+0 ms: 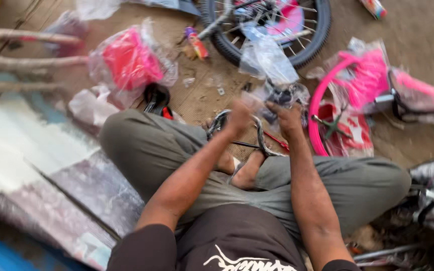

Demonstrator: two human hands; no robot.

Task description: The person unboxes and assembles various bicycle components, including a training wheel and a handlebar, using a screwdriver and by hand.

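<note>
Gripping a clear plastic bag (269, 62) of parts, left hand (239, 116) and right hand (287, 119) fingers closed on it, bicycle wheel (272, 27) beyond.

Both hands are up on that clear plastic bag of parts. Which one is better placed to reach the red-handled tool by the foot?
Probably the right hand: the red-handled tool lies just below it, beside the metal part. The left hand sits farther across, gripping the plastic bag.

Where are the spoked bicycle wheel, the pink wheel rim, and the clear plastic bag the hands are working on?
spoked bicycle wheel (311, 46), head view, on the black tyre at its right side.
pink wheel rim (315, 103), head view, on the rim's left curve.
clear plastic bag (267, 60), head view, on the bag's upper middle.
</note>
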